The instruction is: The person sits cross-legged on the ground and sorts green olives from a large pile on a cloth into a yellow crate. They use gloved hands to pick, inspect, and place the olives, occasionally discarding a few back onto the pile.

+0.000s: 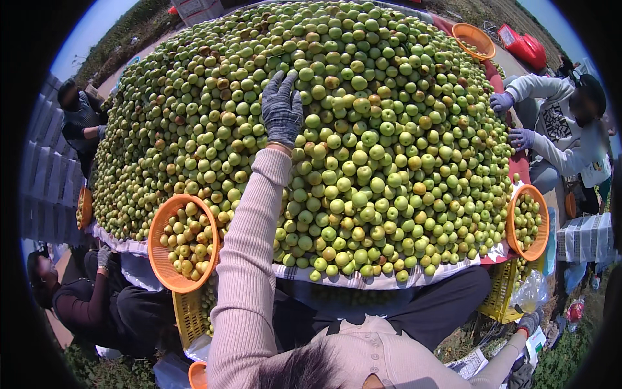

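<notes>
My left hand (pixel 282 111), in a grey knitted glove, reaches out palm down over a large heap of jujube-like green fruit (pixel 359 199). Its fingers are extended and somewhat apart, touching the fruit near the heap's middle; the palm side is hidden. Some of the fruit is blushed brown. Low on the right is my right hand (pixel 530 321), also gloved, beside a clear plastic bag (pixel 532 291) and a yellow plastic crate (pixel 499 296). Whether its fingers grip anything is unclear. An orange plastic basket (pixel 151 243) partly filled with fruit rests left of my left forearm.
Another fruit-filled orange basket (pixel 546 228) stands at the right edge, and one more (pixel 457 30) at the far right. A yellow crate (pixel 187 316) sits below the left basket. Co-workers sit right (pixel 554 116) and left (pixel 82 311). A checked cloth (pixel 369 281) edges the heap.
</notes>
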A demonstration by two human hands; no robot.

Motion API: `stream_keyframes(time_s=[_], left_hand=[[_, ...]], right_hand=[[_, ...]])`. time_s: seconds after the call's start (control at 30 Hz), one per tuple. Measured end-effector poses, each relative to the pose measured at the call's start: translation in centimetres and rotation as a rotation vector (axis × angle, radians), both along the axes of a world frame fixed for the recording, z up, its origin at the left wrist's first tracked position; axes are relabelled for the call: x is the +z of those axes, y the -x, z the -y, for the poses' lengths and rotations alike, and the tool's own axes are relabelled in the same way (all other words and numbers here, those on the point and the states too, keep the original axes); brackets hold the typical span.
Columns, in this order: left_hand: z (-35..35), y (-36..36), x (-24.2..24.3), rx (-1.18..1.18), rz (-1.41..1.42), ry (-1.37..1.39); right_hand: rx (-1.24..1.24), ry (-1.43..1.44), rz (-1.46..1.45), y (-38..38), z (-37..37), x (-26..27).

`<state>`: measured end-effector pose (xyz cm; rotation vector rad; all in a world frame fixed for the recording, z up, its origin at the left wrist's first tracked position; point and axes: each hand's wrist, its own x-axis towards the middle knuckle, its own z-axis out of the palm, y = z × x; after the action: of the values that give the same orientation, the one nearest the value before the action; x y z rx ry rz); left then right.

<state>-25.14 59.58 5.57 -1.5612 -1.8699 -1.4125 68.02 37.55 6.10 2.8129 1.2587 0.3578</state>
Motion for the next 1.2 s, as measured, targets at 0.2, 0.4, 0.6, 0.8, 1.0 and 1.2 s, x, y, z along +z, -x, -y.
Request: stream_keyframes(time_s=[0.2,0.4,0.6,0.8,1.0,1.2], left_hand=[[-12.4,4.1,1.7,0.042,-0.147,0.415],[-14.3,4.1,2.4,0.164,-0.187,0.618],[-11.7,3.0,-0.1,-0.162,-0.075,0.349],[-8.8,-0.6,-1.5,-0.481,0.165,0.246],[-3.7,-5.4,-2.9,-0.433,-0.009,0.274],[2.2,-8.0,-1.9,-0.473,0.116,0.513]], right_hand=[[0.751,-0.253,-0.043,16.3,-11.1,-0.3],[1.457,-0.463,-0.477,43.8,-31.6,3.8],[1.425,-0.355,-0.943,62.2,-47.3,3.9],[1.648,-0.451,-0.614,65.8,-45.5,0.2],[1.589,-0.226,-0.333,67.2,-36.4,1.0],[1.596,-0.029,-0.366,66.0,-29.4,-0.2]])
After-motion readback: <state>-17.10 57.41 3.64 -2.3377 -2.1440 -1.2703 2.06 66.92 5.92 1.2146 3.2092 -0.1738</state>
